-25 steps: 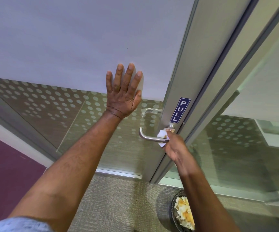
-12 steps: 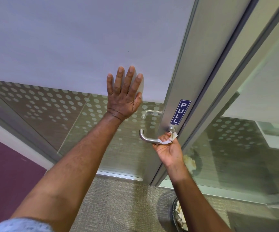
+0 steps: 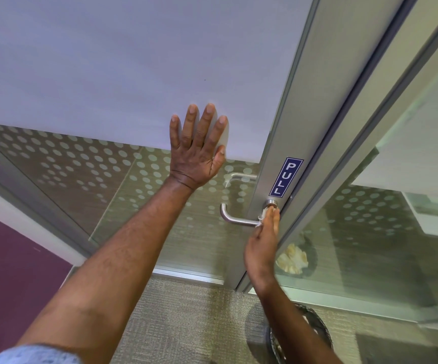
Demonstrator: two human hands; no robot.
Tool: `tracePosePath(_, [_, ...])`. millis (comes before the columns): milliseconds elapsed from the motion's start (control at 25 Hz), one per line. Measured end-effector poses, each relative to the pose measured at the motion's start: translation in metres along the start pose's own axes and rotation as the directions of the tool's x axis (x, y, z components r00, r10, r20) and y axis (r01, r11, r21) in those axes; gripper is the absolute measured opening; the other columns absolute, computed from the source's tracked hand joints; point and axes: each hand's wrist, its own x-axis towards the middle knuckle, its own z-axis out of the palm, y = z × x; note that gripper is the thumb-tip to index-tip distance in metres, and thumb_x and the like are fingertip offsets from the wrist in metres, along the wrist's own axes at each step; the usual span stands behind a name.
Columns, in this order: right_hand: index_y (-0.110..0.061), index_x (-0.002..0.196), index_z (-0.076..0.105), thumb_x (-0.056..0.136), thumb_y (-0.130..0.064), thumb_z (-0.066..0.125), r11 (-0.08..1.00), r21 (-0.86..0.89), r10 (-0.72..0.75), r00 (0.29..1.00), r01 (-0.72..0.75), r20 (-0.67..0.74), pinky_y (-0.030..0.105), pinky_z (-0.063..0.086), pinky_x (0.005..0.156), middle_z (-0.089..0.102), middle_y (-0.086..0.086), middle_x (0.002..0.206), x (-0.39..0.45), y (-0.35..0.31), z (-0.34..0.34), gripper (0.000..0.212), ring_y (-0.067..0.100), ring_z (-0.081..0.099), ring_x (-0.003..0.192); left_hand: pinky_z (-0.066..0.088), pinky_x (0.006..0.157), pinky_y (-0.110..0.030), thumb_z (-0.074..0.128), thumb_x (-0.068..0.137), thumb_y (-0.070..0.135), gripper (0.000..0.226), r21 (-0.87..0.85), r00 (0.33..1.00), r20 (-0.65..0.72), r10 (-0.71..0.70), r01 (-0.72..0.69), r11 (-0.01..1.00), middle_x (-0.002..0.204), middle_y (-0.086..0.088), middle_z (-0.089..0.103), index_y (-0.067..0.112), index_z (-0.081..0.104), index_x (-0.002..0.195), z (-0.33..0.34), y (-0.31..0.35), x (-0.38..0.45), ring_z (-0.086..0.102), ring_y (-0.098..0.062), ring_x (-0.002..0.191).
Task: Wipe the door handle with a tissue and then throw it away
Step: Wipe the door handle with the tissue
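A brushed-steel lever door handle [image 3: 235, 219] juts from the grey door frame, under a blue PULL sign [image 3: 286, 177]. My right hand [image 3: 264, 243] wraps the handle's right end near the round base, pressing a white tissue [image 3: 263, 214] against it; only a small crumpled bit of tissue shows above the fingers. My left hand [image 3: 198, 148] lies flat with fingers spread on the frosted glass door, up and left of the handle.
A dark mesh wastebasket [image 3: 315, 329] with crumpled paper stands on the carpet at the bottom right, partly hidden by my right forearm; its reflection [image 3: 292, 258] shows in the glass panel. A purple wall [image 3: 7, 271] is at the left.
My right hand has slid with the tissue along the handle to its right end by the base and turned edge-on. My left hand has stayed flat on the door.
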Motion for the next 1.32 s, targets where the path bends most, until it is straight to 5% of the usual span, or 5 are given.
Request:
tracePosePath(240, [-0.010, 0.154, 0.041, 0.100, -0.001, 0.042, 0.666, -0.530, -0.500, 0.841, 0.525, 0.205, 0.048, 0.011, 0.130, 0.043, 0.009, 0.159, 0.016, 0.039, -0.026, 0.055, 0.022, 0.022, 0.157, -0.008, 0.129, -0.054, 0.033, 0.106, 0.042, 0.073, 0.007, 1.000, 0.007, -0.004, 0.004, 1.000, 0.174, 0.001, -0.019, 0.025, -0.004, 0.166, 0.000, 0.000, 0.000, -0.018, -0.026, 0.161])
tracePosePath(440, [-0.013, 0.132, 0.053, 0.101, -0.010, 0.050, 0.331, -0.617, -0.618, 0.658, 0.714, 0.430, 0.048, 0.017, 0.128, 0.054, 0.004, 0.109, 0.045, 0.045, -0.037, 0.032, 0.024, 0.051, 0.112, -0.007, 0.128, -0.055, 0.035, 0.105, 0.042, 0.075, 0.006, 1.000, 0.020, -0.014, 0.013, 1.000, 0.173, 0.001, -0.022, 0.025, -0.006, 0.166, -0.002, 0.001, 0.000, -0.020, -0.025, 0.160])
tracePosePath(720, [-0.017, 0.102, 0.050, 0.103, -0.028, 0.053, 0.375, -0.708, -0.530, 0.765, 0.599, 0.366, 0.042, 0.049, 0.087, 0.050, 0.002, 0.090, 0.024, 0.009, 0.001, 0.011, 0.022, 0.047, 0.083, -0.007, 0.128, -0.055, 0.035, 0.105, 0.041, 0.075, 0.009, 1.000, -0.001, -0.012, 0.012, 1.000, 0.174, 0.001, -0.019, 0.025, -0.005, 0.166, 0.001, 0.001, 0.000, -0.018, -0.025, 0.161])
tracePosePath(1200, [-0.018, 0.127, 0.059, 0.102, -0.015, 0.040, 0.490, -0.805, 0.024, 0.918, 0.335, 0.397, 0.041, 0.050, 0.084, 0.068, 0.003, 0.121, 0.034, -0.066, 0.059, 0.032, 0.029, 0.070, 0.110, -0.008, 0.128, -0.055, 0.034, 0.105, 0.041, 0.074, 0.015, 1.000, 0.015, -0.015, 0.015, 1.000, 0.174, 0.001, -0.019, 0.025, -0.004, 0.166, 0.000, 0.002, -0.001, -0.018, -0.026, 0.161])
tracePosePath(1320, [-0.013, 0.131, 0.051, 0.102, -0.014, 0.037, 0.491, -0.798, -0.094, 0.932, 0.349, 0.350, 0.042, 0.046, 0.091, 0.065, 0.010, 0.120, 0.021, -0.059, 0.063, 0.032, 0.029, 0.064, 0.110, -0.009, 0.128, -0.056, 0.032, 0.106, 0.042, 0.073, 0.012, 0.999, 0.041, -0.021, 0.020, 1.000, 0.173, 0.001, -0.022, 0.025, -0.007, 0.166, -0.001, 0.002, -0.004, -0.021, -0.026, 0.160])
